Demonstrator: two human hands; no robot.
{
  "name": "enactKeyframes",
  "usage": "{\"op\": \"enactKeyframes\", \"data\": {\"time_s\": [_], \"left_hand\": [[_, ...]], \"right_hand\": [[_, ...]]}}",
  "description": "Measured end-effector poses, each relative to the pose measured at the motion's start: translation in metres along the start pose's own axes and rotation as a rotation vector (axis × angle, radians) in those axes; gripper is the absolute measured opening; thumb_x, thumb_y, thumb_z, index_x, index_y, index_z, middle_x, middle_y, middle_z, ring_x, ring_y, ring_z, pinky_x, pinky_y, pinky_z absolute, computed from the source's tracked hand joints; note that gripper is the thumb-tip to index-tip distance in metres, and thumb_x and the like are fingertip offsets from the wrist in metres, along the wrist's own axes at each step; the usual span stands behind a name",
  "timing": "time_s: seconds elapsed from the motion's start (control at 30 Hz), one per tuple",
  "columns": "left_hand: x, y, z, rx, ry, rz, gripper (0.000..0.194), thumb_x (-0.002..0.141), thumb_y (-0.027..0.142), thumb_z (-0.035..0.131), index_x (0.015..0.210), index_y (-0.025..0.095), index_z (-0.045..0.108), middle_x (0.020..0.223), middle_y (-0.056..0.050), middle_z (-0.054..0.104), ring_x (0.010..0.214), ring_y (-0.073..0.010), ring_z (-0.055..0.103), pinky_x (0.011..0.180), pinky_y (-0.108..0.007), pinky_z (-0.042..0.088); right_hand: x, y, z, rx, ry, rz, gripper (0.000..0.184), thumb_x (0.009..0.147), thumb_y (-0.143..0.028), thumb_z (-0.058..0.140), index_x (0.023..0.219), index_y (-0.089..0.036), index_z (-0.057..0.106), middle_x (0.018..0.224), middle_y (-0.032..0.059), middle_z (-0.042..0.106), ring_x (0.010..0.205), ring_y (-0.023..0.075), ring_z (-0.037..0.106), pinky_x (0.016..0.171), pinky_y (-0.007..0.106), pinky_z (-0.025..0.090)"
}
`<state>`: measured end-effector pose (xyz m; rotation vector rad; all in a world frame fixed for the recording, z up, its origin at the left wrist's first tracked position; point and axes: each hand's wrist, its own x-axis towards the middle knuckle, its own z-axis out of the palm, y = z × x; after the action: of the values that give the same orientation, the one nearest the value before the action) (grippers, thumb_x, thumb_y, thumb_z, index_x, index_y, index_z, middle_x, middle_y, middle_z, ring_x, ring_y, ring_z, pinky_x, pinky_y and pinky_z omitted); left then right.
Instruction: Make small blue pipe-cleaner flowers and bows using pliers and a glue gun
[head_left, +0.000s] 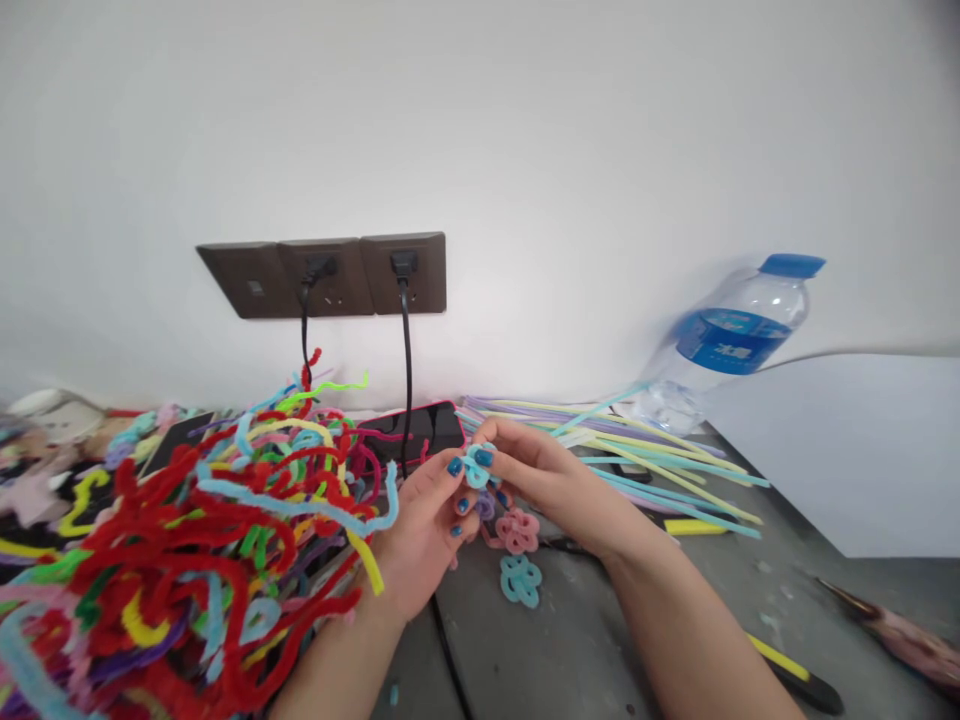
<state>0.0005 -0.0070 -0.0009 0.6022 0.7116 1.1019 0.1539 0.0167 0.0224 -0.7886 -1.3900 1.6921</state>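
Note:
Between the fingertips of my left hand and my right hand is a small light-blue pipe cleaner flower. Both thumbs press on it from either side, and the other fingers curl behind it. Just below my hands a pink pipe cleaner flower and a second light-blue flower lie on the grey table. A purple looped piece shows partly behind my fingers; the rest of it is hidden.
A tangled heap of coloured pipe cleaners fills the left. Straight pipe cleaners, a water bottle and white paper are right. A dark phone-like device lies behind my hands. A black cable runs down from the wall socket.

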Motion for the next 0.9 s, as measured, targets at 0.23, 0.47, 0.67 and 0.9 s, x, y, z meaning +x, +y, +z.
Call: {"op": "enactKeyframes", "data": {"time_s": [0.23,0.47,0.67,0.9], "left_hand": [[0.002,0.005,-0.006,0.413,0.057,0.155,0.034,0.068,0.043,0.08,0.07,0.015,0.06,0.056,0.006,0.046,0.044,-0.0044,0.039,0.035,-0.014,0.03],[0.0,0.002,-0.002,0.106,0.045,0.06,0.029,0.071,0.039,0.079,0.079,0.017,0.062,0.063,0.006,0.047,0.049,-0.0036,0.04,0.043,-0.014,0.036],[0.002,0.001,0.001,0.081,0.082,0.025,0.029,0.069,0.035,0.081,0.08,0.015,0.063,0.064,0.005,0.048,0.049,-0.0032,0.039,0.043,-0.015,0.035],[0.002,-0.001,0.004,0.034,0.278,0.126,0.044,0.051,0.036,0.09,0.081,0.015,0.065,0.062,0.005,0.052,0.051,-0.0035,0.041,0.043,-0.014,0.032]], "right_hand": [[0.004,0.001,-0.004,-0.132,0.045,0.033,0.036,0.076,-0.049,0.074,0.077,-0.016,0.06,0.064,-0.0047,0.052,0.054,0.0073,0.039,0.048,0.02,0.028],[0.003,0.003,-0.001,-0.036,0.024,0.005,0.032,0.081,-0.048,0.07,0.082,-0.017,0.059,0.071,-0.0028,0.058,0.059,0.0086,0.047,0.053,0.02,0.035],[0.007,0.004,0.001,0.084,0.184,0.01,0.034,0.075,-0.047,0.075,0.086,-0.018,0.061,0.072,-0.003,0.059,0.059,0.0088,0.051,0.056,0.021,0.041],[0.009,0.008,0.001,0.032,0.231,0.008,0.032,0.075,-0.046,0.075,0.077,-0.018,0.059,0.072,-0.0007,0.061,0.068,0.0129,0.056,0.063,0.025,0.045]]}}
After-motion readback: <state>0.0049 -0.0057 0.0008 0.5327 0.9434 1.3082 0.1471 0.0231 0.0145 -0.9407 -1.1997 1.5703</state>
